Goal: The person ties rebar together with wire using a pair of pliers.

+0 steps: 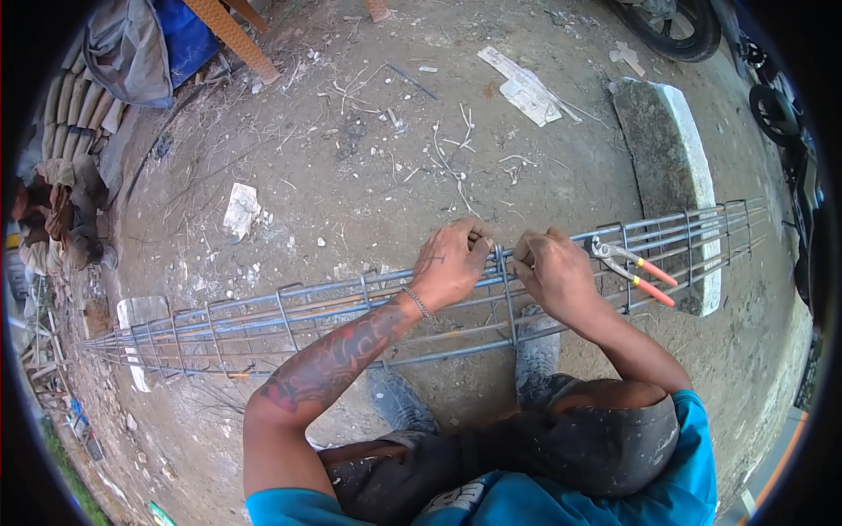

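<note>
A long cage of steel rebar (438, 353) with square stirrups lies across in front of me. At one stirrup (510, 302) near the middle, both hands meet the far top bars. My left hand (454, 260) is just left of this stirrup, its fingers curled into a pinch. On the other side, my right hand (556, 270) is also closed, thumb against fingers. Whatever is between the fingers of either hand is too small to make out. Pincers (633, 266) with red-orange handles rest on the bars, right of my right hand.
A concrete slab (668, 158) supports the cage at right, and a smaller white block (143, 337) at left. Wire scraps (447, 167) and paper (526, 88) litter the ground. Another person (61, 215) is at far left. A motorcycle wheel (680, 31) stands at upper right.
</note>
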The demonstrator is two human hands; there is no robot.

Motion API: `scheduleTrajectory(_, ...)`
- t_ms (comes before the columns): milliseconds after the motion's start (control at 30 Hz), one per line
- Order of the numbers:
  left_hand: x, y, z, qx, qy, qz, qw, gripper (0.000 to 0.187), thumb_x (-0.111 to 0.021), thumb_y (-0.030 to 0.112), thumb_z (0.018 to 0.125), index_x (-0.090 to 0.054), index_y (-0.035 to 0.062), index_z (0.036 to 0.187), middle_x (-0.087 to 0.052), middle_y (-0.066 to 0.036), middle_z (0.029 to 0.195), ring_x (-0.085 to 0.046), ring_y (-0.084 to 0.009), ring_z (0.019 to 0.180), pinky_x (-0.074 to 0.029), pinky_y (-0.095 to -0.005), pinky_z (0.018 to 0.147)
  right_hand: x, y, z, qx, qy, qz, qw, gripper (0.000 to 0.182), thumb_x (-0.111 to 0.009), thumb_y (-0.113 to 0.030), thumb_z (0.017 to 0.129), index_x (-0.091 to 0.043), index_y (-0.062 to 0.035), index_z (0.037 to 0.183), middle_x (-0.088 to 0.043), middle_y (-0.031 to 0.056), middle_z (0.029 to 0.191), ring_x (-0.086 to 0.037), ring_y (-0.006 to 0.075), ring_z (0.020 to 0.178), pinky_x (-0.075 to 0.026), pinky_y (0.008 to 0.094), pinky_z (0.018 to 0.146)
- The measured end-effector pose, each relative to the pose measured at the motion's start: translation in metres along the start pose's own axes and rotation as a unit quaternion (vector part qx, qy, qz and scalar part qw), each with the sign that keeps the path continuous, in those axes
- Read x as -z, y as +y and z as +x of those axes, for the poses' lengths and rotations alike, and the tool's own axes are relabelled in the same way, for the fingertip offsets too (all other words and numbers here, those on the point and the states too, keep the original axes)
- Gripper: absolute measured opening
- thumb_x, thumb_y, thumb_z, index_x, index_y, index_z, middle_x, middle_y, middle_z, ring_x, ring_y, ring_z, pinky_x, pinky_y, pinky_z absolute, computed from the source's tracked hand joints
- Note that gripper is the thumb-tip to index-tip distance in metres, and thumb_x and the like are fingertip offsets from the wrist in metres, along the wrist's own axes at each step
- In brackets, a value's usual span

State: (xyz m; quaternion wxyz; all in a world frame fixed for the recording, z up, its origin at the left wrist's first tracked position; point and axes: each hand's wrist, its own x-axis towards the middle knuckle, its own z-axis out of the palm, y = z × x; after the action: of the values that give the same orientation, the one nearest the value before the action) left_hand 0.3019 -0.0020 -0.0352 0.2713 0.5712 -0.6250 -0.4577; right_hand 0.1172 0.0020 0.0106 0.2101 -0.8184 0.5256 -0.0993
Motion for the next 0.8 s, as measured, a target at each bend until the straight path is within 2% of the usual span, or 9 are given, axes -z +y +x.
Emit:
scheduleTrajectory(67,-0.001,0.0,0.002,0.013,-0.005,-0.008,1.0,0.017,-0.059,0.012,0.087,-0.063,-0.0036,0.093,-0.066,-0.015,0.08,-0.064,-0.0218,0.074,-0.049,-0.0353,0.071,0.008,-0.001,0.006,-0.124,-0.076,0.142,0.979,0.017,-0.07,-0.014,0.075,-0.064,-0.0038,0.086,-0.065,0.013,0.076,-0.061,0.0331,0.082,-0.05,0.0435,0.071)
scheduleTrajectory(100,-0.002,-0.001,0.003,0.014,-0.001,-0.004,1.0,0.017,-0.058,0.011,0.086,-0.063,-0.0037,0.093,-0.066,-0.015,0.08,-0.063,-0.021,0.074,-0.049,-0.0349,0.07,0.007,-0.001,0.006,-0.123,-0.073,0.143,0.979,0.017,-0.07,-0.014,0.075,-0.064,-0.0038,0.086,-0.065,0.013,0.076,-0.061,0.0331,0.082,-0.05,0.0435,0.071)
scheduleTrajectory(200,-0.003,-0.004,0.004,0.001,-0.001,0.001,1.0,0.017,-0.058,0.011,0.086,-0.064,-0.0035,0.093,-0.066,-0.014,0.08,-0.064,-0.0209,0.073,-0.049,-0.0347,0.069,0.002,0.0,-0.001,-0.074,-0.05,0.064,0.994,0.018,-0.069,-0.016,0.076,-0.064,-0.004,0.089,-0.065,0.0132,0.082,-0.06,0.0317,0.089,-0.049,0.0427,0.076)
scheduleTrajectory(267,0.002,-0.005,0.003,-0.014,0.001,0.005,1.0,0.017,-0.058,0.011,0.086,-0.064,-0.0032,0.093,-0.066,-0.014,0.08,-0.064,-0.0217,0.073,-0.049,-0.0348,0.069,0.007,0.0,-0.003,0.027,0.043,-0.007,0.999,0.023,-0.07,-0.021,0.079,-0.068,-0.0053,0.095,-0.064,0.0124,0.092,-0.056,0.0294,0.099,-0.044,0.0425,0.085)
scheduleTrajectory(400,0.002,0.003,0.001,0.01,-0.002,0.02,1.0,0.018,-0.058,0.013,0.087,-0.063,-0.0014,0.095,-0.067,-0.017,0.083,-0.066,-0.0268,0.077,-0.05,-0.0371,0.07,-0.009,0.007,0.004,0.055,0.029,-0.045,0.997,0.029,-0.069,-0.028,0.081,-0.071,-0.0056,0.1,-0.062,0.0117,0.098,-0.052,0.0282,0.105,-0.037,0.0431,0.092)
scheduleTrajectory(467,0.003,0.002,-0.003,0.021,-0.004,0.018,1.0,0.018,-0.057,0.014,0.087,-0.063,-0.0009,0.095,-0.067,-0.019,0.084,-0.067,-0.0291,0.078,-0.05,-0.038,0.071,-0.015,0.001,0.002,0.003,0.014,0.007,1.0,0.034,-0.069,-0.033,0.082,-0.072,-0.0041,0.1,-0.062,0.0124,0.096,-0.052,0.029,0.102,-0.036,0.043,0.092)
scheduleTrajectory(500,0.003,0.005,-0.004,0.017,-0.002,0.035,0.999,0.019,-0.057,0.015,0.087,-0.063,-0.0008,0.094,-0.066,-0.02,0.084,-0.066,-0.0315,0.079,-0.05,-0.039,0.071,-0.019,-0.001,0.0,0.007,0.039,0.018,0.999,0.033,-0.07,-0.029,0.081,-0.071,-0.0006,0.098,-0.062,0.0128,0.096,-0.052,0.0293,0.101,-0.036,0.0438,0.09)
scheduleTrajectory(767,-0.005,0.003,0.004,0.036,0.01,0.065,0.997,0.02,-0.055,0.018,0.088,-0.062,-0.0006,0.092,-0.063,-0.021,0.079,-0.062,-0.0393,0.076,-0.048,-0.044,0.071,-0.032,-0.009,-0.002,0.067,0.12,-0.04,0.99,0.024,-0.069,-0.019,0.078,-0.067,0.0001,0.093,-0.062,0.0114,0.097,-0.053,0.0281,0.1,-0.036,0.0444,0.09)
scheduleTrajectory(800,-0.006,0.002,0.0,-0.002,0.036,0.089,0.995,0.019,-0.055,0.018,0.089,-0.061,-0.0006,0.092,-0.063,-0.02,0.08,-0.061,-0.0395,0.078,-0.048,-0.0444,0.072,-0.032,-0.009,-0.002,0.064,0.116,-0.037,0.991,0.024,-0.068,-0.019,0.079,-0.066,-0.0002,0.093,-0.062,0.0114,0.099,-0.053,0.0281,0.1,-0.036,0.0444,0.09)
